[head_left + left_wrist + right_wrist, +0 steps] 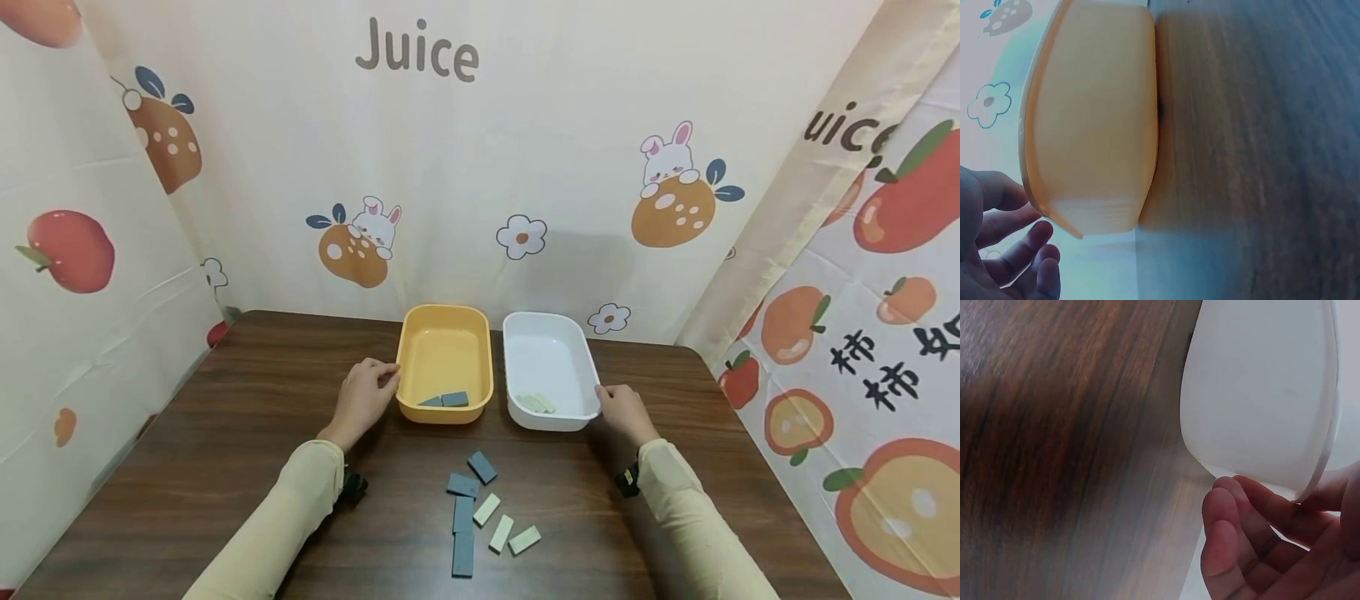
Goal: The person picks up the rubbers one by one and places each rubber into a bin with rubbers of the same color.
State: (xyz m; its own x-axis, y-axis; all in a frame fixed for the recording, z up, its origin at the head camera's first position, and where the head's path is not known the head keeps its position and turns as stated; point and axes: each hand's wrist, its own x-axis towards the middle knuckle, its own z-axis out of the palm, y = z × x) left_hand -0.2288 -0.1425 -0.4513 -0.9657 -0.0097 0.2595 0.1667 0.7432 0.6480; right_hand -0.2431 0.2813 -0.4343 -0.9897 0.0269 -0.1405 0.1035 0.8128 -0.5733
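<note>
My left hand (367,392) pinches the left rim of a yellow plastic tray (446,313) with thumb and forefinger; in the left wrist view the other fingers (1052,275) curl loosely below the rim. On the right side of a white plastic tray (551,358), my right hand (624,410) grips the rim between thumb and fingers. Dark blue-grey blocks (454,399) lie at the near end inside the yellow tray. Several pale green blocks (536,403) are in the white one. Both trays stand side by side on the table.
Nearer on the brown wooden table (247,433) lie several blue-grey blocks (462,514), some end to end in a column. Three pale green blocks (501,533) lie to their right. A printed curtain (465,167) hangs right behind the table's back edge.
</note>
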